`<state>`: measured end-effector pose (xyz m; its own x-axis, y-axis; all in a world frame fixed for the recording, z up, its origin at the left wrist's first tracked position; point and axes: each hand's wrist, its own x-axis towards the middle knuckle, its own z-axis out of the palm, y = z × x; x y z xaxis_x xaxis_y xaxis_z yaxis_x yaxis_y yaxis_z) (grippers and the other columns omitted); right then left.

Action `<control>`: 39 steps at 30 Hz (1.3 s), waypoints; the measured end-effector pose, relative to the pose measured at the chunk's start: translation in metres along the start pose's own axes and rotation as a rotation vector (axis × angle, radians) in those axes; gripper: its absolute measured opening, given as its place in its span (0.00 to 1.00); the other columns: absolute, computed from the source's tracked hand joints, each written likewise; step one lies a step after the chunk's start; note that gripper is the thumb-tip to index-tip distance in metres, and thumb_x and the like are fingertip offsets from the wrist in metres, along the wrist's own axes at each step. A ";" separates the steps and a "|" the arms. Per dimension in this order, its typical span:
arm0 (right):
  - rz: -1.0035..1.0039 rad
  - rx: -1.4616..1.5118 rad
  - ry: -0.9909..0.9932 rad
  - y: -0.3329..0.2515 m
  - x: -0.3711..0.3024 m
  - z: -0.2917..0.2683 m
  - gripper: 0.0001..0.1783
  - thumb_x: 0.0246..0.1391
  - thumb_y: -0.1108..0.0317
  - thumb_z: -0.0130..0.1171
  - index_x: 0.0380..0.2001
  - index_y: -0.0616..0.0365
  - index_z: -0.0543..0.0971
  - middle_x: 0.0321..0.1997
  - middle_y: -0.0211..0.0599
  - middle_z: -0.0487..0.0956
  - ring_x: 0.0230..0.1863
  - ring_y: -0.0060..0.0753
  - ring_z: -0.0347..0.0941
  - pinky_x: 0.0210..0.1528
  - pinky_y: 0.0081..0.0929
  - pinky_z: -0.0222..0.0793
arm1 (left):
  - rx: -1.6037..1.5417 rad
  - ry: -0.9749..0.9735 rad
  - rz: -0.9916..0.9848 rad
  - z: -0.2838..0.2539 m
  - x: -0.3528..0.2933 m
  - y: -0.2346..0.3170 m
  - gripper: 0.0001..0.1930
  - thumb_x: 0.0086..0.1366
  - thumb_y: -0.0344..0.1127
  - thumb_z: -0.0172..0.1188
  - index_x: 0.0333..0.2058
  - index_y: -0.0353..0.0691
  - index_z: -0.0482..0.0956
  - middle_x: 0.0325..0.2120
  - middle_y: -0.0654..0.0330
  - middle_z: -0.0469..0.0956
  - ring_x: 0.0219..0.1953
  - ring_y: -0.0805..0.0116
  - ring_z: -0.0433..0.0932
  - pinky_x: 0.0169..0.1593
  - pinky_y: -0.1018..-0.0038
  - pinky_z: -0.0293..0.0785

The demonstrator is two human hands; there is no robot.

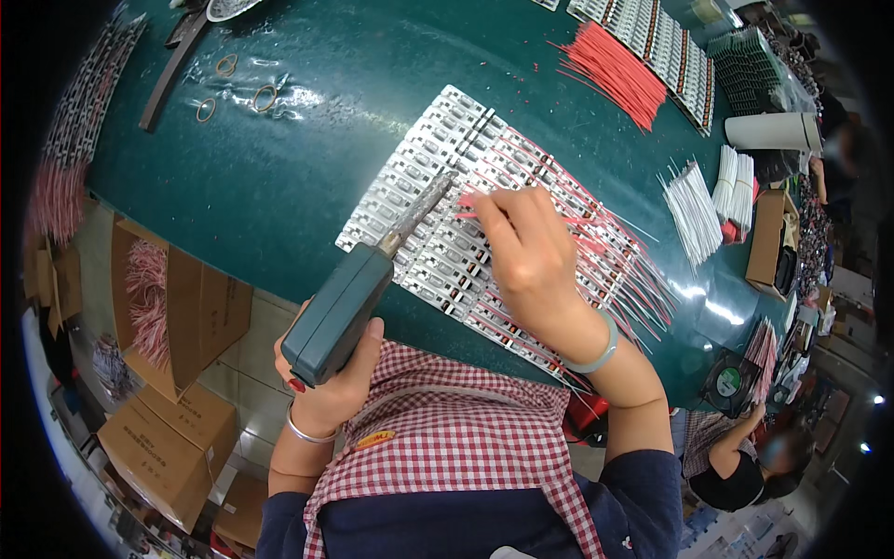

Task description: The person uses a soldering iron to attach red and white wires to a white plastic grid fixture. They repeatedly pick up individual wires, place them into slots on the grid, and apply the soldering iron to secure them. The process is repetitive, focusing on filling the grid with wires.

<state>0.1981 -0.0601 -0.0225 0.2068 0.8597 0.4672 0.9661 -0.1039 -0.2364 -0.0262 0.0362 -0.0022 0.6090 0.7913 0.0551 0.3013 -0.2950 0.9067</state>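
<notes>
My left hand [343, 387] is wrapped round the dark green body of a soldering gun [337, 312]. Its long metal tip reaches up and to the right, ending over a panel of small white circuit boards [384, 194] on the green table. Above the panel's middle, my right hand [529, 256] has thumb and finger pinched on a red wire [467, 199], close to the soldering tip. Whether the tip touches the wire's end I cannot tell. Many red and white wires [643, 279] fan out from the panel's right side, partly hidden under my right hand.
Loose red wires [615, 74] and white wires [694, 214] lie in bundles to the right. More board panels [666, 56] stand at the far right, with wired panels [84, 121] at the far left. Cardboard boxes [172, 447] sit left below the table; a co-worker [736, 456] is at right.
</notes>
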 end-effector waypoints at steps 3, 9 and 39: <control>0.006 0.035 -0.009 -0.007 -0.002 0.000 0.17 0.40 0.78 0.60 0.38 0.71 0.79 0.35 0.42 0.75 0.36 0.39 0.72 0.33 0.31 0.71 | 0.012 -0.010 0.056 -0.001 0.001 -0.002 0.10 0.52 0.23 0.69 0.35 0.28 0.83 0.30 0.52 0.83 0.28 0.65 0.82 0.34 0.75 0.78; 0.011 0.020 -0.027 -0.008 -0.002 0.001 0.16 0.41 0.79 0.60 0.38 0.72 0.79 0.36 0.43 0.75 0.36 0.40 0.72 0.33 0.31 0.71 | 0.007 -0.036 0.015 -0.003 -0.001 -0.001 0.09 0.52 0.22 0.69 0.34 0.28 0.83 0.30 0.52 0.83 0.29 0.65 0.82 0.34 0.75 0.77; -0.013 0.000 0.015 -0.013 -0.004 0.000 0.15 0.41 0.79 0.61 0.37 0.71 0.79 0.35 0.42 0.75 0.35 0.38 0.71 0.32 0.31 0.71 | -0.036 0.017 0.002 -0.008 -0.013 -0.009 0.12 0.52 0.24 0.69 0.36 0.29 0.83 0.31 0.52 0.83 0.28 0.66 0.82 0.34 0.75 0.78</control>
<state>0.1847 -0.0619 -0.0215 0.1963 0.8533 0.4831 0.9687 -0.0925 -0.2304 -0.0425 0.0330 -0.0077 0.5972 0.7995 0.0641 0.2727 -0.2776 0.9212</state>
